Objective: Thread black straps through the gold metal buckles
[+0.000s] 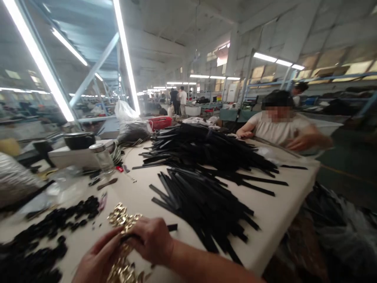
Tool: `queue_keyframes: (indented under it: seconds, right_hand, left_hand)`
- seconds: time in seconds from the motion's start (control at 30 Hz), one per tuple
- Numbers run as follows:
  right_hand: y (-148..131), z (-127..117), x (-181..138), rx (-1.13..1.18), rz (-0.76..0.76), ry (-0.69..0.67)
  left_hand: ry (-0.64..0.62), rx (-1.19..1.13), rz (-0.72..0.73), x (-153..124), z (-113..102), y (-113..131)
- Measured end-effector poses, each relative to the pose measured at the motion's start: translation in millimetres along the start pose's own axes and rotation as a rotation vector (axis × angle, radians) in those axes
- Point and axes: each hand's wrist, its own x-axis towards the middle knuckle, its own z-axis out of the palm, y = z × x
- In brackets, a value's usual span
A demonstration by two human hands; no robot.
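Note:
Both hands meet at the lower left, above a pile of shiny gold-coloured metal pieces [120, 215] that look like small buckles or rings. My right hand [154, 239] is closed, its fingers pinching a black strap [172, 227]; one end sticks out past the knuckles. Facing it, my left hand [100, 253] grips the same dark strap between thumb and fingers. Whether a metal piece is on the strap between the fingers cannot be made out. Right of my hands lies a loose bundle of black straps [203, 204].
A larger heap of black straps [203, 145] lies behind. Small black round pieces [55, 220] spread over the left of the white table [282, 220]. A glass jar [102, 157] and a black bowl [79, 139] stand farther back. A co-worker [279, 122] sits at the far right corner.

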Motion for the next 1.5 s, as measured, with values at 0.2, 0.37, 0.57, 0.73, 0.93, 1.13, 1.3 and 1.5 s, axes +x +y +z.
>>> queue_keyframes:
  seconds: [0.2, 0.37, 0.57, 0.73, 0.93, 1.13, 1.3, 1.5]
  right_hand:
    - [-5, -21, 5, 0.252, 0.05, -0.003]
    - [0, -28, 9, 0.585, 0.28, -0.238]
    - [-1, -16, 9, 0.856, 0.434, -0.304]
    - [-7, -19, 7, 0.777, 0.343, -0.297]
    - [-6, -24, 7, 0.752, 0.301, -0.299]
    - [-1, -21, 8, 0.898, 0.373, -0.401]
    - [1, -17, 7, 0.897, 0.356, -0.415]
    - [1, -15, 5, 0.936, 0.358, -0.374]
  left_hand:
    - [-0.07, -0.07, 0.143, -6, 6, 6]
    - [-0.065, -0.192, 0.093, 0, -8, 7]
    - [-0.127, -0.268, 0.019, -2, -5, 1]
    - [-0.168, -0.215, 0.039, -3, 1, -4]
    - [-0.141, -0.259, 0.031, -1, 1, -5]
    - [-0.211, -0.304, -0.016, -8, 4, 1]
    - [-0.26, -0.151, 0.049, -12, 5, 2]
    - [-0.235, -0.08, 0.103, -9, 5, 0]
